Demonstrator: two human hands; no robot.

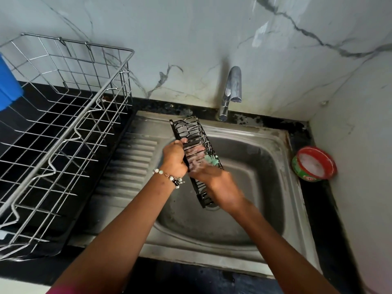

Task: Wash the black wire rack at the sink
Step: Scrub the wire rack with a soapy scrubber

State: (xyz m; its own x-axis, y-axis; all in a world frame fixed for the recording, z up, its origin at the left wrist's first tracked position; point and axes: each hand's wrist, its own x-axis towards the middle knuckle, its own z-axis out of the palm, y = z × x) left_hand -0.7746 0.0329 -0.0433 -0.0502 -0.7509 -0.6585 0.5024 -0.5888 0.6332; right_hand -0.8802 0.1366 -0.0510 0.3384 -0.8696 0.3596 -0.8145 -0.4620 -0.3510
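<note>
The black wire rack (191, 132), long and narrow, is held tilted over the steel sink basin (254, 187), its far end pointing up toward the tap (233, 85). My left hand (174, 158), with a beaded bracelet on the wrist, grips the rack's left edge near its middle. My right hand (220, 185) reaches inside the rack, blurred, with its soapy fingers pressing a green scrubber (212, 161) against the wires. The rack's lower end is partly hidden behind my right hand. No water runs from the tap.
A large steel wire dish basket (63, 128) stands on the black counter at the left, beside the ribbed drainboard (131, 162). A red and green tub of dish soap (314, 164) sits on the counter at the right. A blue object (8, 85) shows at the far left edge.
</note>
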